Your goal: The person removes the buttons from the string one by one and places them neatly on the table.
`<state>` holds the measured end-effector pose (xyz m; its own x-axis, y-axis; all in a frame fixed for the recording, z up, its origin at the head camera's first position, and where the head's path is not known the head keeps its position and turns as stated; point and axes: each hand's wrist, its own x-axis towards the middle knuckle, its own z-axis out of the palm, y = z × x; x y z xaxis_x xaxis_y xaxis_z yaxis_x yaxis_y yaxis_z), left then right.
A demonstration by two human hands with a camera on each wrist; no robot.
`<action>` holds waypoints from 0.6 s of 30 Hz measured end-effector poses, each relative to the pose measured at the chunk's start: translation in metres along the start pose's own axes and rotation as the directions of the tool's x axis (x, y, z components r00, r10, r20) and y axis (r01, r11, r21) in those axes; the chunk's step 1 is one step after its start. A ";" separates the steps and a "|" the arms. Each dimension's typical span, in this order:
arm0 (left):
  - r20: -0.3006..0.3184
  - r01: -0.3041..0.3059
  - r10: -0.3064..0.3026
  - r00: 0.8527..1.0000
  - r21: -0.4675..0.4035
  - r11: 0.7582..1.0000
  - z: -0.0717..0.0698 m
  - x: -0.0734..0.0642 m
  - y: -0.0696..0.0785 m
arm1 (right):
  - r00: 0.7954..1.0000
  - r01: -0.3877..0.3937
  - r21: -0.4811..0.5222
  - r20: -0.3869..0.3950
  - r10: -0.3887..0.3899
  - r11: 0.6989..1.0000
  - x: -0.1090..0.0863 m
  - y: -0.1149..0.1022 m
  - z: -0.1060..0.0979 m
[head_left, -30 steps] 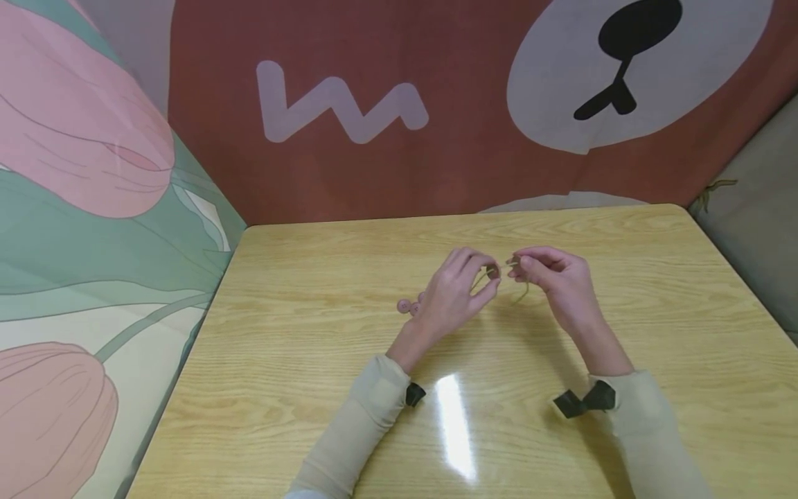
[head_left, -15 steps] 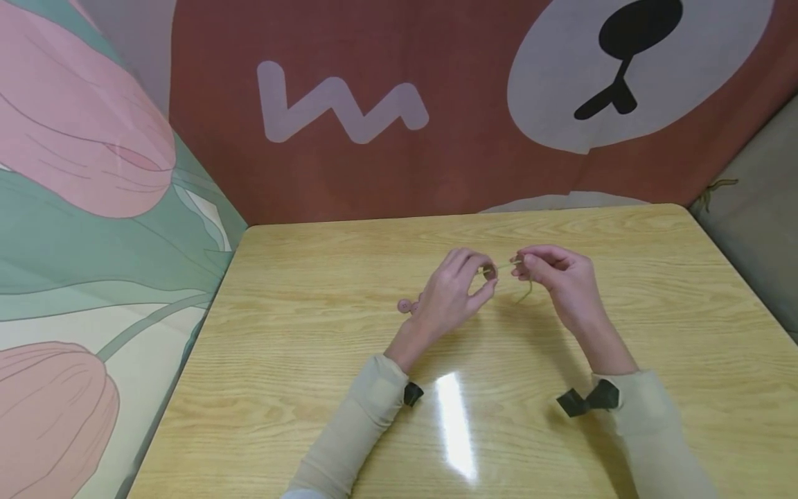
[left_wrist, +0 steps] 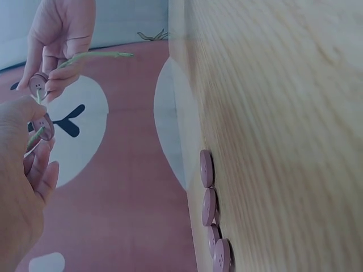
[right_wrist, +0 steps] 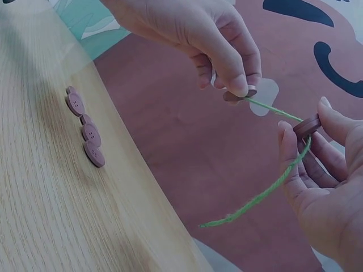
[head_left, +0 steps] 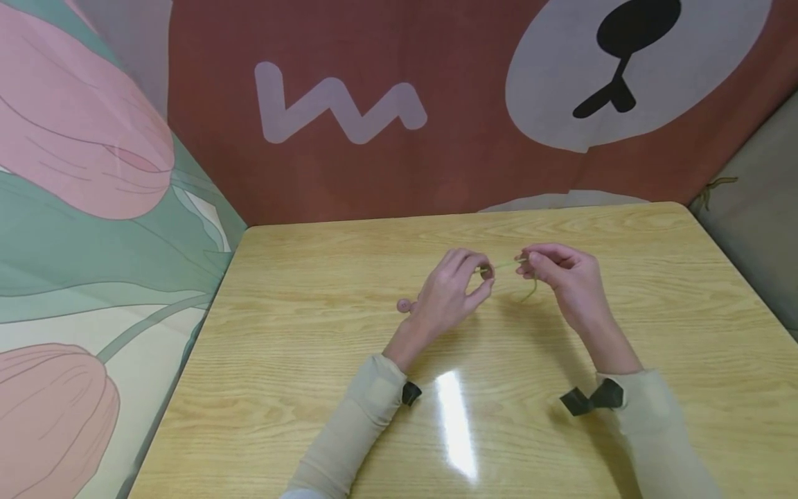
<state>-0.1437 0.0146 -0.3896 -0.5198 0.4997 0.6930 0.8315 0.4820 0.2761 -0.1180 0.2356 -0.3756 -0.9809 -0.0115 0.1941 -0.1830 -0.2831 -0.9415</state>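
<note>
Above the table, my left hand (head_left: 445,291) pinches a brownish-pink round button (left_wrist: 43,128) between thumb and fingers. To its right, my right hand (head_left: 567,281) pinches another such button (right_wrist: 307,127), which looks thick, perhaps two stacked. A green string (right_wrist: 275,109) runs taut from the left button to the right one, and its loose end hangs below the right hand. The string also shows on the near side of the left button in the left wrist view. Fingers partly cover both buttons.
Several loose buttons (right_wrist: 91,135) lie close together on the wooden table (head_left: 280,374), partly hidden behind my left hand in the head view. A printed cloth (head_left: 349,180) stands along the table's back edge, and another (head_left: 75,277) on the left.
My right hand has moved slightly right and up with its button, while the left has shifted a little left. The gap between them has widened, with more string stretched across it.
</note>
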 end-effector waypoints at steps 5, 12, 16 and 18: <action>0.005 0.014 -0.014 1.000 0.003 1.000 0.000 -0.003 -0.002 | 1.000 0.007 0.021 -0.012 -0.006 1.000 0.000 0.000 0.000; 0.026 0.035 -0.035 0.999 0.014 0.999 -0.003 -0.005 -0.004 | 1.000 0.010 0.032 -0.020 -0.009 0.999 0.000 0.000 -0.001; 0.026 0.042 -0.042 0.999 0.024 0.999 -0.004 -0.006 -0.005 | 1.000 0.007 0.037 -0.022 -0.006 0.999 0.000 0.000 -0.001; 0.021 0.044 -0.045 0.999 0.025 0.999 -0.005 -0.007 -0.006 | 1.000 0.005 0.038 -0.023 -0.005 0.999 0.000 0.000 -0.001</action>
<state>-0.1440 0.0048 -0.3926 -0.5606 0.4924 0.6658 0.8025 0.5213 0.2902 -0.1180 0.2361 -0.3761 -0.9813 0.0118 0.1921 -0.1857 -0.3192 -0.9293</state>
